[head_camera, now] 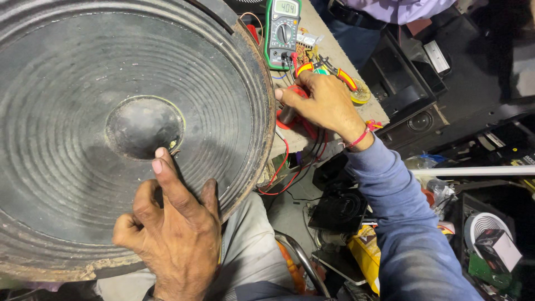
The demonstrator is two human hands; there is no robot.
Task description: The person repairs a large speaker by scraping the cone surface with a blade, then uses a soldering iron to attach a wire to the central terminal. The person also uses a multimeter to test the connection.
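A large black speaker cone with ribbed rings and a dented dust cap fills the left of the head view, resting on my lap. My left hand lies on the cone, index finger stretched to the rim of the dust cap, other fingers curled. My right hand reaches to the workbench and grips a small dark cylindrical object with red parts beside the cone's rusty rim. Red and black wires hang down from under that hand.
A green multimeter lies on the bench behind my right hand, with red-and-yellow-handled pliers beside it. Another person stands at the bench's far side. Black speaker boxes, cartons and clutter fill the floor to the right.
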